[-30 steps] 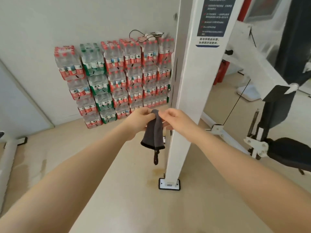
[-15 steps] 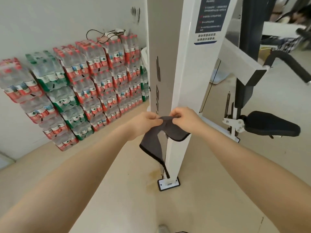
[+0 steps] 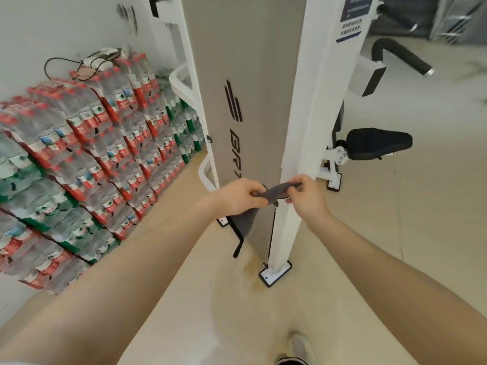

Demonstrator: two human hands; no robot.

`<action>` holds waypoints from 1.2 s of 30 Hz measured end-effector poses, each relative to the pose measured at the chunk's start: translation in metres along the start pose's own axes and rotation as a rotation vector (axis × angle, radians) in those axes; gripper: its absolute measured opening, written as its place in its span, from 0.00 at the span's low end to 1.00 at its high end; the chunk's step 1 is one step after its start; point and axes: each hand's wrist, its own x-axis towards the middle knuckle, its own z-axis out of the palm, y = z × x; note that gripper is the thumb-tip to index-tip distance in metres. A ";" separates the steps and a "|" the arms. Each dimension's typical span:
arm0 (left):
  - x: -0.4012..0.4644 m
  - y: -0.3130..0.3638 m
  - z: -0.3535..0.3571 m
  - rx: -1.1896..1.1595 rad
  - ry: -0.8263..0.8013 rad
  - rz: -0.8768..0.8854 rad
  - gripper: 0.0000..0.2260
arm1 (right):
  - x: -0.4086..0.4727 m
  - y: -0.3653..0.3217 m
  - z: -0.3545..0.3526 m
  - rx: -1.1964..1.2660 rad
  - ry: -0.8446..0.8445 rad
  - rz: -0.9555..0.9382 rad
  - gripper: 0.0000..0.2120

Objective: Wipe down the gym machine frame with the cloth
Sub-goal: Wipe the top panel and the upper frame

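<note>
A dark grey cloth (image 3: pixel 274 193) is stretched between my two hands in front of the gym machine. My left hand (image 3: pixel 241 196) grips one end and my right hand (image 3: pixel 307 194) pinches the other end. A loose part of the cloth hangs down below my left hand, with a black loop at its tip. The white upright post of the machine frame (image 3: pixel 311 122) stands just behind my hands and runs down to a foot plate on the floor. A grey side panel (image 3: pixel 245 75) with black lettering sits left of the post.
Stacked packs of bottled water (image 3: pixel 87 154) line the wall at left. A black padded seat (image 3: pixel 376 143) and a black handle (image 3: pixel 403 55) stick out on the machine's right. My shoe (image 3: pixel 297 349) shows at the bottom on the beige floor.
The view has moved closer and to the left side of the machine, showing more of the grey panel. My hands have pulled the cloth out flatter between them.
</note>
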 end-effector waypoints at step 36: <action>0.083 0.027 -0.046 0.550 0.584 0.655 0.34 | 0.075 -0.090 -0.022 -0.008 0.455 -0.465 0.39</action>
